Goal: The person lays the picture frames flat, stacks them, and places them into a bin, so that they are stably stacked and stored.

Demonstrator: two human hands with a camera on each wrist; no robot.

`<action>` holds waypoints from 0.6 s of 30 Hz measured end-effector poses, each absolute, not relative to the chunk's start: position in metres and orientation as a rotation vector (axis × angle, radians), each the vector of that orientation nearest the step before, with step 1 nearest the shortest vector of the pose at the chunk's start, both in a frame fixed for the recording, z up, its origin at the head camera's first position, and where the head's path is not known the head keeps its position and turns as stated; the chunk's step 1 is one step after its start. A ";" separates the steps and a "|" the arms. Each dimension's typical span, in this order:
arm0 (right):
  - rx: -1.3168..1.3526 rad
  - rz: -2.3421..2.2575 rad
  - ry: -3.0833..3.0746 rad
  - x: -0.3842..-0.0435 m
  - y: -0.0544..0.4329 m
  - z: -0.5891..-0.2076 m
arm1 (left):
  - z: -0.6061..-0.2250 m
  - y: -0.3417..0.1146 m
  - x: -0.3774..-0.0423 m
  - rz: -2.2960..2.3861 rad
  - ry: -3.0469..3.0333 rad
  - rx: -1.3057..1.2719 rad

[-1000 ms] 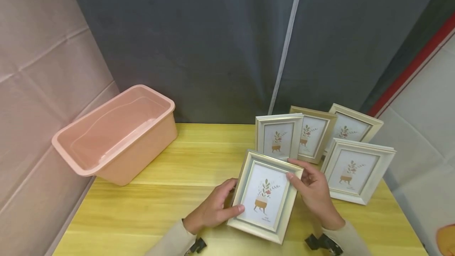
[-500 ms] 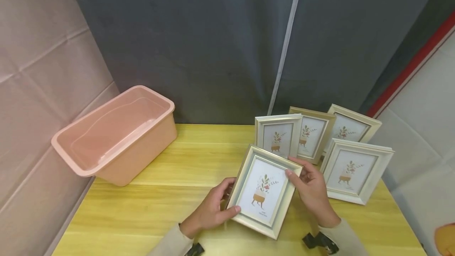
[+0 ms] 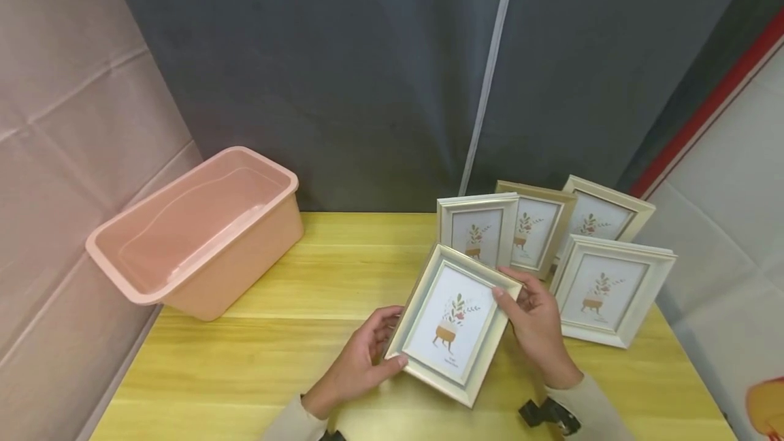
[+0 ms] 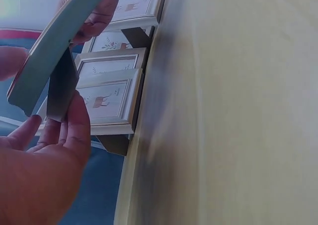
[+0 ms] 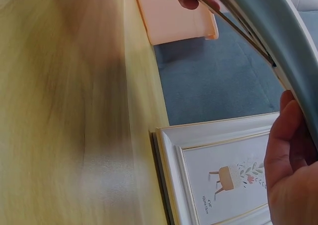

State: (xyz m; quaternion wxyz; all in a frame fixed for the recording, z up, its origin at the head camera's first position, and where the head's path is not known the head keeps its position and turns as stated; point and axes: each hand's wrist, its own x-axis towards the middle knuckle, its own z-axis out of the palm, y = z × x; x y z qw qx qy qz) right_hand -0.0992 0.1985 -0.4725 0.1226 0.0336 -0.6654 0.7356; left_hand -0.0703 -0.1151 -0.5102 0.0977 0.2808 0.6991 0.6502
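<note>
I hold a pale gold picture frame (image 3: 453, 325) with a blue-grey inner border, tilted face up over the table. Its print shows a plant in an orange pot on legs. My right hand (image 3: 539, 332) grips the upper right edge, thumb on the front and fingers behind. At the lower left corner is my left hand (image 3: 361, 359), its thumb at the front border. In the left wrist view, the fingers of that hand touch the dark stand leg (image 4: 62, 88), which is swung out from the back. The right wrist view shows the stand edge-on beside the backing.
Several similar frames stand at the right: a white one (image 3: 615, 335), a second white one (image 3: 445, 223), a tan one (image 3: 554, 237) and a cream one (image 3: 637, 220). A pink plastic bin (image 3: 245, 257) sits at the left of the wooden table (image 3: 294, 352). A dark curtain (image 3: 343, 87) hangs behind.
The held frame has risen a little away from me. My left hand's thumb has slid from the print's edge out to the lower left corner, and its fingers now show beside the frame.
</note>
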 end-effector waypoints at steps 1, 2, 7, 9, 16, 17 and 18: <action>0.090 2.154 -1.935 -0.099 0.198 -0.473 | -0.511 -0.116 -0.070 1.950 2.043 0.821; 0.081 2.162 -1.927 -0.099 0.198 -0.473 | -0.513 -0.116 -0.070 1.982 2.008 0.818; 0.061 2.225 -1.893 -0.097 0.198 -0.473 | -0.517 -0.120 -0.071 2.117 1.869 0.743; 0.081 2.250 -1.883 -0.096 0.199 -0.474 | -0.518 -0.122 -0.072 2.147 1.847 0.699; 0.272 2.344 -1.841 -0.092 0.204 -0.481 | -0.519 -0.131 -0.076 2.219 1.806 0.746; 0.301 2.350 -1.842 -0.091 0.205 -0.483 | -0.519 -0.132 -0.077 2.232 1.799 0.746; 0.326 2.350 -1.852 -0.091 0.206 -0.484 | -0.518 -0.134 -0.077 2.240 1.798 0.735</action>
